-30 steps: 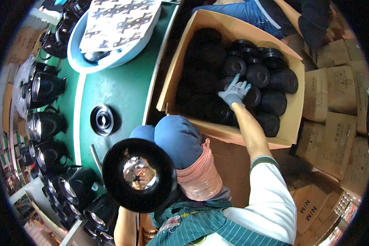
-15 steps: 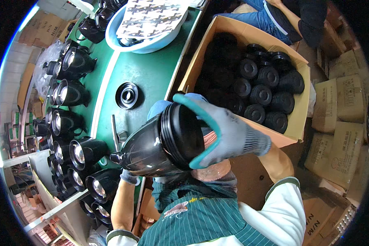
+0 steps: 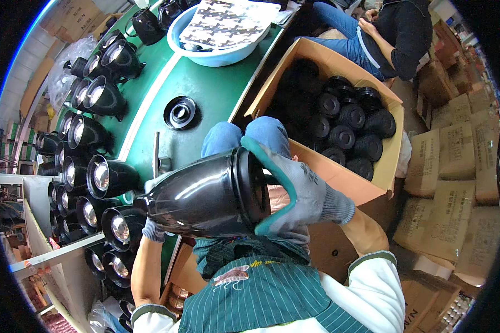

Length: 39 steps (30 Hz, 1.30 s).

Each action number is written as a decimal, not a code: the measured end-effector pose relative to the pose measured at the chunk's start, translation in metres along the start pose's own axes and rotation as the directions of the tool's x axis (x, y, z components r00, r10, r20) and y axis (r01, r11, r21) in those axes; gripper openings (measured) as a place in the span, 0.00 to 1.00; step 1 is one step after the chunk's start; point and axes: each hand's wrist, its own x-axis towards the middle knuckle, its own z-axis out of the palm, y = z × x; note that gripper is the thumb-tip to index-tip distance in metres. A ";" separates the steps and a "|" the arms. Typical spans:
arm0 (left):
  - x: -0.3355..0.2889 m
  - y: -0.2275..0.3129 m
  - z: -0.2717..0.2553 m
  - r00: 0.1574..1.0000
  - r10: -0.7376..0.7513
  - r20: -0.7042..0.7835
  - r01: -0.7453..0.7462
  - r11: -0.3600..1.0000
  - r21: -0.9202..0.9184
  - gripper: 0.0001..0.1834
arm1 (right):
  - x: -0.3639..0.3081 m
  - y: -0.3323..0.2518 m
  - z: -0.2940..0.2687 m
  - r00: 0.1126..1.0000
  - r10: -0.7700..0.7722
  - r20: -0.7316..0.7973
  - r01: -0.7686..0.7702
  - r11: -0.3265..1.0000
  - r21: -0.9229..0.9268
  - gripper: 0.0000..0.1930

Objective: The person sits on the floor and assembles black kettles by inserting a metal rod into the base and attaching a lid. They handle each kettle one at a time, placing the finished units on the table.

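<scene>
The right glove (image 3: 305, 191) is grey, with a teal coating on its grasping side and a ribbed cuff; the left glove (image 3: 154, 230), mostly hidden from where I stand, is probably its match. White sleeves (image 3: 375, 286) end in dark bands (image 3: 372, 257). The green pinstriped apron (image 3: 250, 297) bears a brown embroidered badge (image 3: 233, 276).

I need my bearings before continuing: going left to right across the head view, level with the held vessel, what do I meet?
Group of black vessels → held black vessel → right gloved hand → stacked brown cartons.
</scene>
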 end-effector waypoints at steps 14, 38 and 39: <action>0.020 0.042 0.023 0.994 -0.057 -0.089 0.076 0.970 0.232 0.24 | -0.018 0.022 -0.006 0.996 0.016 -0.091 -0.043 0.951 -0.306 0.54; 0.027 0.111 0.029 0.670 0.623 0.404 -0.637 0.202 0.744 0.16 | -0.053 0.153 0.107 0.911 0.001 -0.412 0.019 0.999 0.046 0.36; 0.027 0.103 0.032 0.701 0.653 0.288 -0.622 0.361 0.695 0.15 | -0.053 0.148 0.099 0.959 0.075 -0.273 0.011 0.954 0.299 0.35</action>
